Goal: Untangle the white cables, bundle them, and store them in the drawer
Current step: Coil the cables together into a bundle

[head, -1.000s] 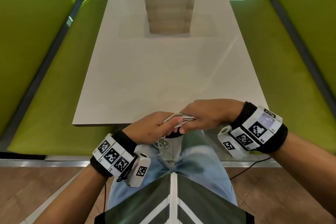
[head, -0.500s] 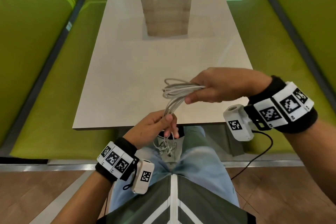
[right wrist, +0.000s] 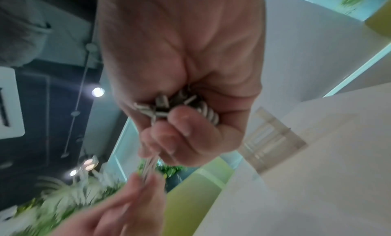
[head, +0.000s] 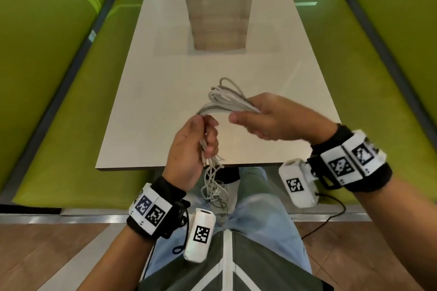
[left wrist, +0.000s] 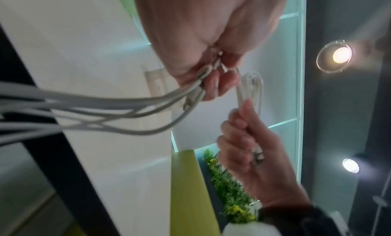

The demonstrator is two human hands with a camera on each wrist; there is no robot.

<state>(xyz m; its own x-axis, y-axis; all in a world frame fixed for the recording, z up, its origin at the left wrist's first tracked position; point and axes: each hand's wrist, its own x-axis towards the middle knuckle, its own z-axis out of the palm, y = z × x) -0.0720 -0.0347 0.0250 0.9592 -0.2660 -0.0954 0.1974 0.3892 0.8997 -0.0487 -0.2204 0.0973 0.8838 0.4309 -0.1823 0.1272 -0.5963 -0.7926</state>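
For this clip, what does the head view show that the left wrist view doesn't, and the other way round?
Only the head view shows the clear drawer unit standing closed on the white table, and the loose cable ends dangling below the left hand. Only the left wrist view shows ceiling lights and a green plant. Both show the left hand and the right hand gripping the white cables between them.

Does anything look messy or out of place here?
Only the cables: both hands grip the bunch, but loose ends dangle in a tangle below the left hand, off the table edge. Nothing looks damaged.
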